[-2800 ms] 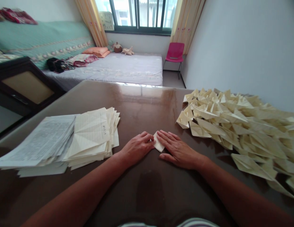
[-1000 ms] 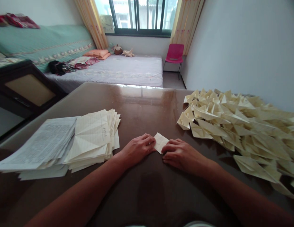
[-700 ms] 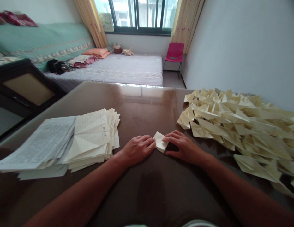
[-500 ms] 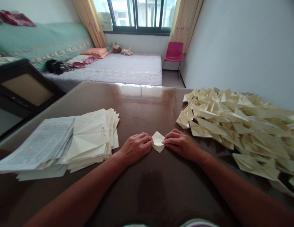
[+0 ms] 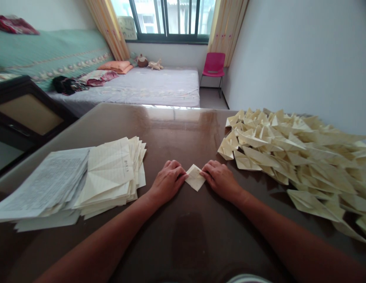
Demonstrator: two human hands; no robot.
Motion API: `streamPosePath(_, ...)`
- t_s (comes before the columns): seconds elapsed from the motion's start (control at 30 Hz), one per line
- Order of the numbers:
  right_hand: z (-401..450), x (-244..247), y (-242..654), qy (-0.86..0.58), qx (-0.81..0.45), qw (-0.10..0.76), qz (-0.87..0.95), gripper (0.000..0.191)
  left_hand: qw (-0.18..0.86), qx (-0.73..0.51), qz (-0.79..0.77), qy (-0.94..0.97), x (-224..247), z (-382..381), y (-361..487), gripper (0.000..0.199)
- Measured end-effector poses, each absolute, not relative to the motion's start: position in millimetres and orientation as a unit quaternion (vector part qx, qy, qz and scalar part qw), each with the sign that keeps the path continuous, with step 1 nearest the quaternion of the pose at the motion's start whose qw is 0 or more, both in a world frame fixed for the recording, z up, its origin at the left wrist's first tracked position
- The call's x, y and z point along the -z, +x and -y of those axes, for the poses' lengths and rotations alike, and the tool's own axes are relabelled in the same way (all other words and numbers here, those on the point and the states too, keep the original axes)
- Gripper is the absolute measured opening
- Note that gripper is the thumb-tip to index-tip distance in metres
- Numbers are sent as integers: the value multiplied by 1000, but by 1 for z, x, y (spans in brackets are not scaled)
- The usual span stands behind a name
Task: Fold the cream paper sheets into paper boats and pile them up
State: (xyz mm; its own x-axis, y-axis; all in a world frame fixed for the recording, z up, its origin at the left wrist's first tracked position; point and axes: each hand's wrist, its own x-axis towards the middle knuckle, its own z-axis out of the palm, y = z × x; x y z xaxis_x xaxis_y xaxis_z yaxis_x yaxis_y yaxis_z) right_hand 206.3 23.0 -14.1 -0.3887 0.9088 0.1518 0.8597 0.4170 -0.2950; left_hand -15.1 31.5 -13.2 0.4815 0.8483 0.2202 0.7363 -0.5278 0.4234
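A small diamond-shaped piece of folded cream paper (image 5: 196, 179) lies on the dark, glossy table in front of me. My left hand (image 5: 170, 179) is closed at its left corner, the thumb and fingertips pinching the edge. At the opposite corner my right hand (image 5: 218, 177) grips the paper the same way, with its fingers curled together. To the right lies a big heap of folded paper boats (image 5: 289, 145), all of similar cream paper. On the left, a stack of creased, lined cream sheets (image 5: 110, 165) overlaps a stack of printed sheets (image 5: 50, 181).
The brown table (image 5: 177, 137) reaches toward a bed (image 5: 159, 84) under the window. A pink chair (image 5: 214, 65) stands beyond its far right side, near the white wall. A dark wooden cabinet (image 5: 29, 110) is at the far left.
The folded paper now lies flat as a full diamond, where an edge ran across its middle before. Both hands have shifted slightly at its corners; the whole view has swung a little.
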Motion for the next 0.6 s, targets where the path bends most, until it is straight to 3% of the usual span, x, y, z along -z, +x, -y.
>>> streamPosePath(0.37, -24, 14, 195, -571, 13, 77, 817, 34, 138, -185, -454, 861, 13, -33, -17, 17)
streamPosePath(0.47, -27, 13, 201, -567, -28, 117, 815, 35, 136, -181, -452, 863, 14, -36, -18, 17)
streamPosePath(0.6, -31, 14, 216, -506, -171, 189, 824, 26, 132, -173, -416, 883, 10, -37, -21, 17)
